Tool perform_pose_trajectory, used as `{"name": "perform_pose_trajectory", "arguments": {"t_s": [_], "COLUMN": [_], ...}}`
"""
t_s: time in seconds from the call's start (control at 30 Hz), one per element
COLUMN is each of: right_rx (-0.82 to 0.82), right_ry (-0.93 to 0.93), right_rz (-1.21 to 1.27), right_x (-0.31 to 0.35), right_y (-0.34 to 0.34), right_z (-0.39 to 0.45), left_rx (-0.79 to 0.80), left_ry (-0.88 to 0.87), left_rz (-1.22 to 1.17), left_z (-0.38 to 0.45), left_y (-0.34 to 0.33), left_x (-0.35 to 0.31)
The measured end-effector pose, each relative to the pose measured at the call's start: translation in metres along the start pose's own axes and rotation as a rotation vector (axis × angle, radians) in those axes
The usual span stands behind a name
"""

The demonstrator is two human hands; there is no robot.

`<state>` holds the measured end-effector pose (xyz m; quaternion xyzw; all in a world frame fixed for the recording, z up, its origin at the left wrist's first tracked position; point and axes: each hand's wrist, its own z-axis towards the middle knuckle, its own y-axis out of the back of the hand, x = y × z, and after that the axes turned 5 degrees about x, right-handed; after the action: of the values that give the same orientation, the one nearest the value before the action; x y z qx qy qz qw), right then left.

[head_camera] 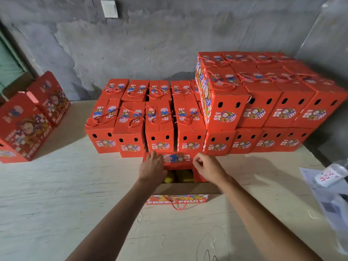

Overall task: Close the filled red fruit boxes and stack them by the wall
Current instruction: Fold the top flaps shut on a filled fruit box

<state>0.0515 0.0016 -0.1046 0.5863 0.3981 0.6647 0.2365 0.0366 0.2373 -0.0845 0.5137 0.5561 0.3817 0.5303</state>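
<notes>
Pressing far flap [177, 159]: left hand [152, 166] flat; right hand [206, 167] pinching flap edge.

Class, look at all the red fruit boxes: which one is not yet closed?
The box under both hands, nearest the camera: its top gapes, showing yellow fruit; every stacked box is shut.

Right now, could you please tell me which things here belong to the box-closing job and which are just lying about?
Part of the job:
open red fruit box
its far flap
left hand
right hand
stacked closed boxes

Lying about:
plastic bottle
papers
wall switch
</notes>
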Motion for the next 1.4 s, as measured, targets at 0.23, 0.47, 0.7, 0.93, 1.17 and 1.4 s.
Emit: {"name": "perform_pose_trajectory", "arguments": {"t_s": [0.23,0.47,0.7,0.93,1.17,1.4], "right_rx": [-0.088,0.152,-0.284,-0.445,-0.503,-0.477], "right_ry": [0.209,0.197,-0.106,0.043,0.017,0.041], "right_rz": [-0.003,-0.205,0.1,-0.202,-0.315,-0.387], "right_x": [-0.037,-0.067,-0.028,-0.02,-0.017,-0.007], "right_y": [-0.004,0.014,-0.006,-0.053,-0.056,-0.05], "right_z": [-0.047,-0.096,-0.051,-0.03,-0.004,0.029], "left_rx": [-0.092,0.115,-0.281,-0.46,-0.492,-0.437], "left_ry": [-0.276,-0.439,0.171,-0.081,-0.103,0.06], "left_rz": [-0.52,-0.635,-0.661,-0.257,-0.154,-0.258], "left_z": [-0.026,-0.042,-0.017,-0.007,0.003,0.025], "left_y": [-0.019,-0.032,-0.029,-0.065,-0.069,-0.055], "left_x": [0.069,0.12,0.066,0.019,0.019,0.011]}}
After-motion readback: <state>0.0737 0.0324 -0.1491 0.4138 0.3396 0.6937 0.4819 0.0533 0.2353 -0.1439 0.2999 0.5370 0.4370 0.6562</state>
